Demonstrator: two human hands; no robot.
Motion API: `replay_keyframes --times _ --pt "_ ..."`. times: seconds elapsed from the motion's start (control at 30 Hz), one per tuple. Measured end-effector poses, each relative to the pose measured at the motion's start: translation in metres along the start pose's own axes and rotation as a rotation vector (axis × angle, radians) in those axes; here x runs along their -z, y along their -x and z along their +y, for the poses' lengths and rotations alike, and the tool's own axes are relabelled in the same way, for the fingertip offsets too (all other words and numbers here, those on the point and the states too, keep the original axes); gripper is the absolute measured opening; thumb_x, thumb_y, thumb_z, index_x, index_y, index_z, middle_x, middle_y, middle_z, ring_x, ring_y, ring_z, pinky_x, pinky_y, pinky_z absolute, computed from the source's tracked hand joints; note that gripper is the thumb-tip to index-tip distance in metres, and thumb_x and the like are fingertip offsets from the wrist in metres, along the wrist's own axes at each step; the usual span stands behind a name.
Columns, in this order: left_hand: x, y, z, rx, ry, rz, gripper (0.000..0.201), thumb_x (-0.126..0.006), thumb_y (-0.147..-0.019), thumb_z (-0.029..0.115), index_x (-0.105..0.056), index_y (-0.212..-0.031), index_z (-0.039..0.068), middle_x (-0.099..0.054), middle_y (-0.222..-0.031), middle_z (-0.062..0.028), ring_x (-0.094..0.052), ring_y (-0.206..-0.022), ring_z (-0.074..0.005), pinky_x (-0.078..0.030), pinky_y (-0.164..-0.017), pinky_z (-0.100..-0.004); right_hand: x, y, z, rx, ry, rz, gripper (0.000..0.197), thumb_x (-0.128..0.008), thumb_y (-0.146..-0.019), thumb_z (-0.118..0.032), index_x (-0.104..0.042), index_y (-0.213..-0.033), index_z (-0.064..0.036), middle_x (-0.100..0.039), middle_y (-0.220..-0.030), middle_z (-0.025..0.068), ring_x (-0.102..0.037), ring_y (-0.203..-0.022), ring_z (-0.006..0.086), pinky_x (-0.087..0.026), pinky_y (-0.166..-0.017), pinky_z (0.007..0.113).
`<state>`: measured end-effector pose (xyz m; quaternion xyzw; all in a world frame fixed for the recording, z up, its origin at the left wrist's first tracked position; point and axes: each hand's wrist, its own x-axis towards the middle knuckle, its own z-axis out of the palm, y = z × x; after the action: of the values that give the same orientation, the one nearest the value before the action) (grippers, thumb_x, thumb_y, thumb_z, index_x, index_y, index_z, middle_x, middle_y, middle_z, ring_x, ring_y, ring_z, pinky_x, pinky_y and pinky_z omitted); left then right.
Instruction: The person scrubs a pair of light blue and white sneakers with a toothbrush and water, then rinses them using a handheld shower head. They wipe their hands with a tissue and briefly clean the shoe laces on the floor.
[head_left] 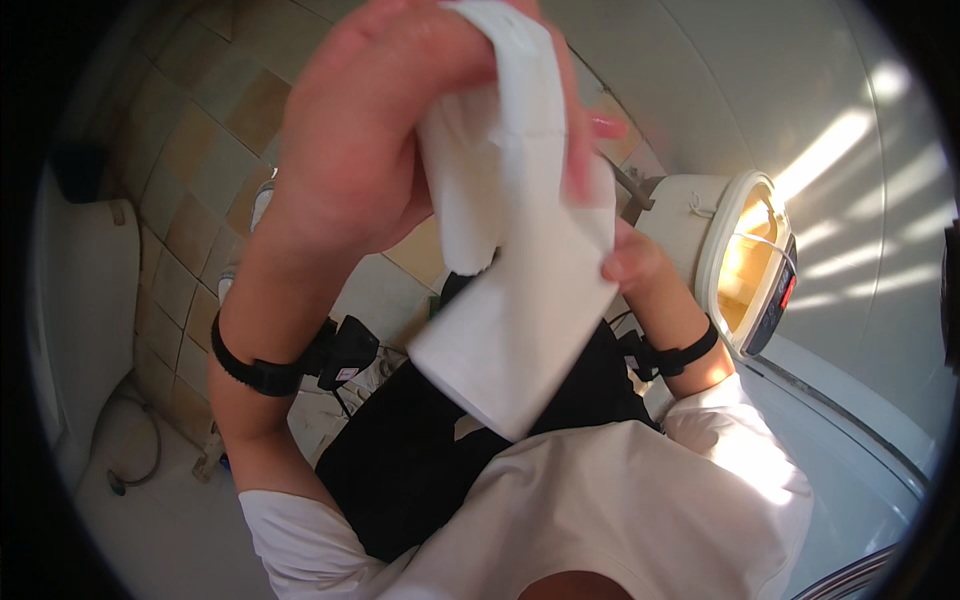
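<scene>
A length of white toilet paper (535,230) hangs in front of me, with a torn edge and a perforation line across it. My left hand (370,130) is raised close to the view at the upper left, curled round the upper part of the paper, which loops over its fingers. On the other side, my right hand (637,258) grips the paper's right edge, partly hidden behind it. The lower end of the sheet dangles as a broad flat panel above my black trousers (400,470). Both hands are somewhat blurred.
A round white appliance (680,200) with an open top and a dark control panel (775,310) stands at the right, by the pale wall. Tan and grey floor tiles (190,240) lie at the left, with a grey hose (155,450) below. Each forearm wears a black strapped device (345,355).
</scene>
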<state>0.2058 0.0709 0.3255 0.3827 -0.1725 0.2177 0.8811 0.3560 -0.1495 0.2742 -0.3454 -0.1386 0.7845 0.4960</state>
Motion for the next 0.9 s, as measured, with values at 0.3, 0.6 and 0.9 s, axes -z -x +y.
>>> replay_keyframes --times 0.3,0.6,0.9 --pt "-0.022 0.026 0.004 0.175 -1.196 -0.227 0.07 -0.074 -0.071 0.044 -0.055 -0.118 -0.004 -0.056 -0.095 -0.0126 -0.054 -0.075 -0.028 -0.046 -0.067 -0.0349 0.001 -0.008 -0.054 -0.129 0.49 0.198 0.066 -0.061 -0.077 -0.012 -0.048 -0.141 -0.0026 -0.06 -0.125 0.0083 -0.056 -0.115 0.0174 -0.044 -0.1 0.031" --pt "-0.02 0.05 -0.027 0.524 -1.696 -0.152 0.069 -0.071 -0.075 0.057 -0.059 -0.113 0.0 -0.061 -0.088 -0.0155 -0.063 -0.077 -0.0359 -0.051 -0.067 -0.0426 0.007 -0.03 -0.054 -0.035 0.64 0.071 0.084 -0.08 -0.067 -0.026 -0.047 -0.139 -0.0009 -0.057 -0.127 0.0095 -0.056 -0.114 0.0204 -0.046 -0.098 0.034" --pt "0.042 0.063 -0.015 0.45 -1.802 -0.226 0.044 -0.063 -0.089 0.045 -0.06 -0.074 0.003 -0.056 -0.067 -0.0104 -0.057 -0.061 -0.0347 -0.044 -0.056 -0.0428 -0.005 0.089 -0.116 0.339 0.795 0.358 0.084 -0.08 -0.058 -0.021 -0.05 -0.133 0.0031 -0.062 -0.116 0.0105 -0.061 -0.109 0.021 -0.048 -0.095 0.032"
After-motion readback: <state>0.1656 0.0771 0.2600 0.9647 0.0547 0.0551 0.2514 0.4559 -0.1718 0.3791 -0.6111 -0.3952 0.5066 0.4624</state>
